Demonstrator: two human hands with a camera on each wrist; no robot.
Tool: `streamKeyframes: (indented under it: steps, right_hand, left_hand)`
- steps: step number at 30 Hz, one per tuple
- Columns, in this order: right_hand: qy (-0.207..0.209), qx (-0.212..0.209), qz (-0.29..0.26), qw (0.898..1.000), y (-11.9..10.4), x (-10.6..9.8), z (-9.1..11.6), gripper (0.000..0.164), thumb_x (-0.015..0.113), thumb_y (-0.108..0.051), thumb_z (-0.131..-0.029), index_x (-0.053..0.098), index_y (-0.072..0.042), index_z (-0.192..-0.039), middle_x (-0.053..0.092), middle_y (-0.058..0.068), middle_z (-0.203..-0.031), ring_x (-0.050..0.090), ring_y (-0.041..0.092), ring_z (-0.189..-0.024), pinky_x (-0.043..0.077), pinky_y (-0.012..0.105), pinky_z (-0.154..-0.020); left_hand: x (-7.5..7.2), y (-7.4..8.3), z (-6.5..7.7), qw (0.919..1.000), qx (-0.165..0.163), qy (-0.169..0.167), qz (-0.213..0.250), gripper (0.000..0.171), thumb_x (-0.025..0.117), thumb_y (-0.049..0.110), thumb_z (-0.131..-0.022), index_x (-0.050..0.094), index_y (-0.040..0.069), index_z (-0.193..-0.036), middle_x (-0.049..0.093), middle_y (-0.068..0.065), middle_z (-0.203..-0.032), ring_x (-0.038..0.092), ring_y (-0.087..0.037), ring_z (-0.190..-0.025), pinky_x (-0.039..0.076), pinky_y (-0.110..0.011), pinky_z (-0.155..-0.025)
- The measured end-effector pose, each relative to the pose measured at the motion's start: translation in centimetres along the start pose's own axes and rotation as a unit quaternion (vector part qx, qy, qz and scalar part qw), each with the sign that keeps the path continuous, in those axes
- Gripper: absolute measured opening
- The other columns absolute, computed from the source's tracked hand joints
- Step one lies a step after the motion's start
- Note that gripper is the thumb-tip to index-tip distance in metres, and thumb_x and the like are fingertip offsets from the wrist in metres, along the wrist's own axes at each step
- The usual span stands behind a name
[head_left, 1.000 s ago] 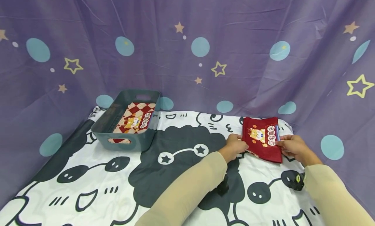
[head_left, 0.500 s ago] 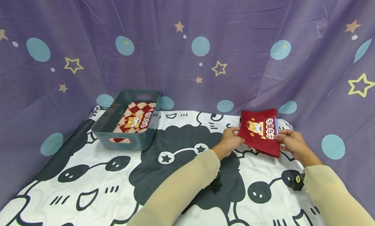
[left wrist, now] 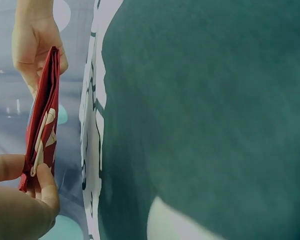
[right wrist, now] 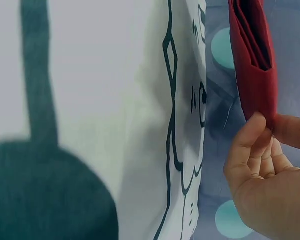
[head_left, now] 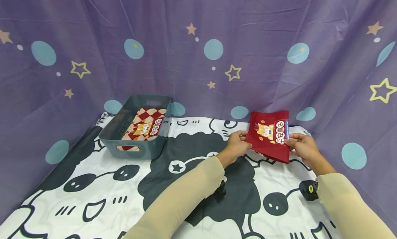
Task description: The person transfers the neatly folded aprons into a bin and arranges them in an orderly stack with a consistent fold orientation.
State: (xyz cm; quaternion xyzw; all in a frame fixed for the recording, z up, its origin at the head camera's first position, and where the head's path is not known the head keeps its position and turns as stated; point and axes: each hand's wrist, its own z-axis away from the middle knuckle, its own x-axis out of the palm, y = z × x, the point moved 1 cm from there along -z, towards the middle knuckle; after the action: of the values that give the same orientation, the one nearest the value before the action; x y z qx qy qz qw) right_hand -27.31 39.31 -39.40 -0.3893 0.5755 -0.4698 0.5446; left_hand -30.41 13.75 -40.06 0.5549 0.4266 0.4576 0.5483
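A folded red cloth [head_left: 265,142] with a cartoon dog and white lettering hangs between my two hands at the right of the head view. My left hand [head_left: 234,147] pinches its left edge, thumb on top. On the opposite edge, my right hand [head_left: 303,150] holds it between thumb and fingers. In the left wrist view the layers of the cloth [left wrist: 49,100] show edge-on, with a patterned underside. From the right wrist, the folded end of the cloth [right wrist: 257,75] stands above the pinching fingertips [right wrist: 257,125].
A grey-green plastic basket [head_left: 155,151] with handle holes stands at the back left. Inside lies a folded red-and-cream checked cloth [head_left: 142,128] with similar dog print. A black-and-white cartoon sheet [head_left: 192,208] covers the surface, and a purple curtain [head_left: 186,60] hangs behind.
Both hands have shifted left and slightly away from me with the red cloth, which now sits a little higher in the head view. The basket has stayed in place.
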Motion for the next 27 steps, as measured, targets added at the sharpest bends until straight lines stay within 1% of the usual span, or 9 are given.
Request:
streamKeyframes:
  steps: [3, 5, 10, 11, 14, 18, 22, 27]
  right_hand:
    - [0.0, -0.001, 0.004, 1.0, 0.0, 0.5, -0.3, 0.045, 0.061, -0.006, -0.101, 0.041, 0.014, -0.136, 0.066, -0.016, -0.086, 0.063, 0.002, -0.077, 0.059, 0.028, -0.064]
    - [0.0, -0.001, -0.001, 1.0, 0.0, 0.9, -0.4, 0.043, 0.06, -0.005, -0.101, 0.041, 0.013, -0.135, 0.065, -0.015, -0.087, 0.063, 0.002, -0.077, 0.059, 0.029, -0.064]
    - [-0.003, -0.007, -0.002, 1.0, -0.2, 1.8, -0.3, 0.044, 0.061, -0.006, -0.101, 0.04, 0.013, -0.136, 0.063, -0.012, -0.089, 0.063, 0.003, -0.078, 0.06, 0.03, -0.064]
    - [-0.004, -0.009, 0.0, 1.0, -0.4, 2.0, -0.3, 0.045, 0.061, -0.006, -0.101, 0.039, 0.013, -0.136, 0.063, -0.011, -0.09, 0.063, 0.003, -0.078, 0.06, 0.03, -0.064]
    - [-0.005, -0.015, 0.005, 1.0, -0.6, 2.6, -0.2, 0.047, 0.061, -0.006, -0.101, 0.038, 0.015, -0.138, 0.062, -0.009, -0.091, 0.063, 0.003, -0.078, 0.06, 0.03, -0.064]
    - [-0.003, -0.023, 0.014, 1.0, -0.9, 3.3, -0.1, 0.048, 0.061, -0.005, -0.101, 0.039, 0.016, -0.138, 0.062, -0.007, -0.092, 0.063, 0.004, -0.077, 0.061, 0.03, -0.065]
    - [-0.005, -0.025, 0.014, 1.0, -1.0, 4.0, -0.2, 0.047, 0.061, -0.004, -0.101, 0.04, 0.016, -0.137, 0.062, -0.006, -0.092, 0.063, 0.004, -0.077, 0.061, 0.031, -0.065]
    - [-0.008, -0.027, 0.021, 0.999, -1.1, 4.9, -0.2, 0.043, 0.059, -0.002, -0.101, 0.041, 0.016, -0.136, 0.061, -0.003, -0.092, 0.063, 0.004, -0.076, 0.061, 0.031, -0.066]
  left_hand:
    - [-0.6, 0.2, 0.2, 1.0, -0.002, -0.002, -0.006, 0.052, 0.068, -0.02, -0.079, 0.064, -0.002, -0.128, 0.069, -0.009, -0.097, 0.067, -0.017, -0.082, 0.061, -0.033, -0.076]
    - [-1.0, 0.5, 0.4, 0.9999, -0.003, -0.006, -0.009, 0.053, 0.068, -0.02, -0.079, 0.064, -0.002, -0.129, 0.069, -0.009, -0.097, 0.067, -0.017, -0.082, 0.061, -0.034, -0.077]
    - [-2.1, 0.8, 0.6, 0.9994, 0.009, -0.009, -0.031, 0.054, 0.069, -0.018, -0.079, 0.063, -0.002, -0.13, 0.071, -0.01, -0.101, 0.067, -0.016, -0.083, 0.06, -0.032, -0.076]
    - [-2.3, 0.7, 0.6, 0.9993, 0.013, -0.009, -0.033, 0.054, 0.069, -0.018, -0.079, 0.063, -0.002, -0.131, 0.071, -0.01, -0.102, 0.067, -0.016, -0.083, 0.06, -0.03, -0.075]
    - [-2.9, 0.7, 0.7, 0.9991, 0.02, -0.013, -0.036, 0.055, 0.068, -0.018, -0.079, 0.062, -0.003, -0.132, 0.072, -0.011, -0.104, 0.068, -0.016, -0.085, 0.06, -0.03, -0.077]
    - [-3.6, 0.5, 0.7, 0.9991, 0.022, -0.016, -0.033, 0.054, 0.067, -0.018, -0.08, 0.061, -0.004, -0.132, 0.072, -0.012, -0.106, 0.069, -0.016, -0.087, 0.06, -0.031, -0.077]
    - [-4.3, 0.5, 0.9, 0.9986, 0.025, -0.014, -0.045, 0.053, 0.068, -0.016, -0.081, 0.061, -0.004, -0.132, 0.072, -0.012, -0.106, 0.07, -0.016, -0.088, 0.06, -0.031, -0.077]
    - [-5.3, 0.7, 1.4, 0.9963, 0.045, -0.016, -0.072, 0.052, 0.068, -0.016, -0.081, 0.062, -0.004, -0.131, 0.073, -0.016, -0.107, 0.071, -0.019, -0.09, 0.059, -0.029, -0.077]
